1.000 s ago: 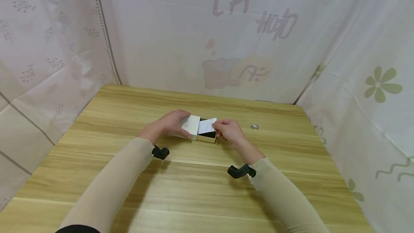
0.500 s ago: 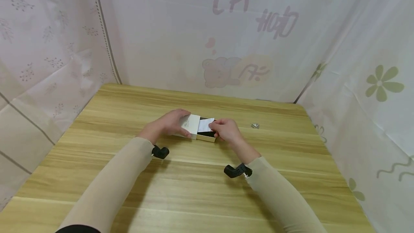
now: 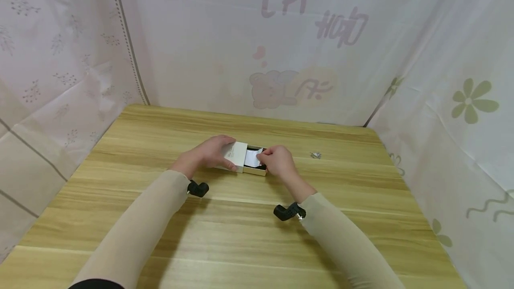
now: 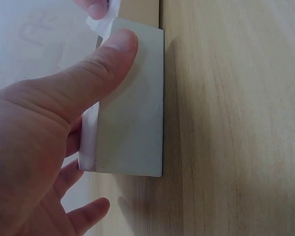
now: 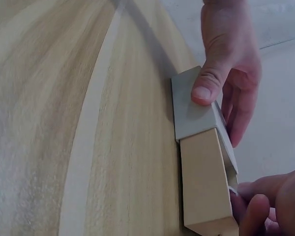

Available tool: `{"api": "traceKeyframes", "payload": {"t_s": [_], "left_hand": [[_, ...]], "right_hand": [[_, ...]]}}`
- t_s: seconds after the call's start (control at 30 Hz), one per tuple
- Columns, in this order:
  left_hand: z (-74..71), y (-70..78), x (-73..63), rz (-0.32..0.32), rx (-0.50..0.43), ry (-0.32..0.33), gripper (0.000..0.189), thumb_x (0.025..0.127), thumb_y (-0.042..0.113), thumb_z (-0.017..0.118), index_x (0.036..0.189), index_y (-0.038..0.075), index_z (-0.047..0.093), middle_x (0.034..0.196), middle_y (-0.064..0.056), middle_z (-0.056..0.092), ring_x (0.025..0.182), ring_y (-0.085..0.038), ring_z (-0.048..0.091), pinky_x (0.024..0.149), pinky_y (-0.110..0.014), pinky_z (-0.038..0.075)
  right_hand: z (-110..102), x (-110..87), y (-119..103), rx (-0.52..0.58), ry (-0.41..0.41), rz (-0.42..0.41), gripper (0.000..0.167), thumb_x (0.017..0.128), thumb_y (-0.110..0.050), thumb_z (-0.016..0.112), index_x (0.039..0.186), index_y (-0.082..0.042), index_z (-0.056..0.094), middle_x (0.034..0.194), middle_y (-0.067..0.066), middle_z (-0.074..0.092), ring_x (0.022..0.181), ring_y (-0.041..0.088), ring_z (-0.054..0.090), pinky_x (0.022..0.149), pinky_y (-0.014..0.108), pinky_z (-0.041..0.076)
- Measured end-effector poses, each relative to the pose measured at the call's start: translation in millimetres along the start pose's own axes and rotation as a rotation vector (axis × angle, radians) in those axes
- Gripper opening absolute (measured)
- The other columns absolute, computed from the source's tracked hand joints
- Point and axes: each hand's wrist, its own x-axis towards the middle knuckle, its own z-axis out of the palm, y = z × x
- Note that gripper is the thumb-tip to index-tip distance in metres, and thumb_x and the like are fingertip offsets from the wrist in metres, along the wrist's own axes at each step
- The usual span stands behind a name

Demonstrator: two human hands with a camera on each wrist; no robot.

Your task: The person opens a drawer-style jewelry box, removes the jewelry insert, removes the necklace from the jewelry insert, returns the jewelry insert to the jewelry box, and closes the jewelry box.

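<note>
A white box sleeve [image 3: 240, 153] lies on the table, with its tan, black-lined drawer [image 3: 255, 171] slid partly out to the right. My left hand [image 3: 210, 152] grips the sleeve from the left. In the left wrist view, the thumb presses the near side of the sleeve [image 4: 132, 118]. Over the drawer, my right hand [image 3: 281, 162] pinches the right edge of a small white sheet or packet [image 3: 251, 158]; I cannot tell which. That white piece lies partly inside the drawer, its left end against the sleeve opening. The right wrist view mostly hides it behind the drawer wall [image 5: 204, 177].
A small cluster of silvery metal pieces [image 3: 316, 155] lies on the wooden table [image 3: 237, 235] to the right of the box. Patterned cloth [image 3: 192, 48] hangs behind the table and along both sides.
My right hand has moved left with the white piece, bringing it lower into the drawer and towards the sleeve. The left hand keeps its hold, and the box stays put.
</note>
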Motion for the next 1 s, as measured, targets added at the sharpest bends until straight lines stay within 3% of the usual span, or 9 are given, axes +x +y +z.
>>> {"api": "traceKeyframes", "payload": {"t_s": [0.27,0.37,0.5,0.77,1.0], "left_hand": [[-0.4,-1.1,0.2,0.011,0.016,-0.002,0.104,0.085,0.041,0.097,0.167,0.004,0.044,0.171,-0.019,0.047,0.156,-0.039,0.046,0.132,-0.054,0.035],[-0.6,-1.4,0.4,0.020,0.023,-0.001,0.104,0.085,0.039,0.097,0.166,0.003,0.044,0.170,-0.019,0.048,0.157,-0.039,0.046,0.133,-0.053,0.035],[-1.0,-1.4,0.1,0.019,0.026,-0.004,0.104,0.084,0.038,0.098,0.166,0.003,0.044,0.170,-0.019,0.047,0.158,-0.039,0.045,0.133,-0.053,0.034],[-2.0,-1.2,-0.2,0.023,0.018,0.003,0.104,0.084,0.038,0.098,0.165,0.002,0.045,0.170,-0.020,0.047,0.157,-0.040,0.045,0.133,-0.054,0.033],[-1.5,-0.7,-1.6,0.019,0.002,-0.004,0.105,0.084,0.038,0.098,0.166,0.002,0.044,0.171,-0.020,0.046,0.157,-0.040,0.046,0.133,-0.054,0.034]], "right_hand": [[-0.5,-4.5,-8.1,-0.250,0.076,-0.062,0.021,0.102,-0.035,0.079,0.099,-0.015,0.083,0.090,0.001,0.078,0.076,0.018,0.064,0.063,0.031,0.046],[-2.2,-4.4,-7.4,-0.319,0.073,-0.041,0.028,0.098,-0.040,0.083,0.109,-0.014,0.080,0.095,0.002,0.078,0.077,0.019,0.064,0.061,0.032,0.046],[-4.5,-2.2,-0.4,-0.288,0.059,-0.032,0.048,0.096,-0.043,0.086,0.129,-0.013,0.070,0.103,0.005,0.074,0.080,0.020,0.063,0.065,0.032,0.047],[-12.4,1.5,9.5,-0.274,-0.015,-0.120,0.026,0.098,-0.040,0.083,0.115,-0.021,0.084,0.104,0.006,0.071,0.085,0.022,0.061,0.070,0.035,0.048],[-11.1,1.5,14.1,-0.286,-0.040,-0.140,0.026,0.100,-0.037,0.080,0.122,-0.022,0.083,0.110,0.008,0.070,0.094,0.023,0.062,0.076,0.036,0.048]]}}
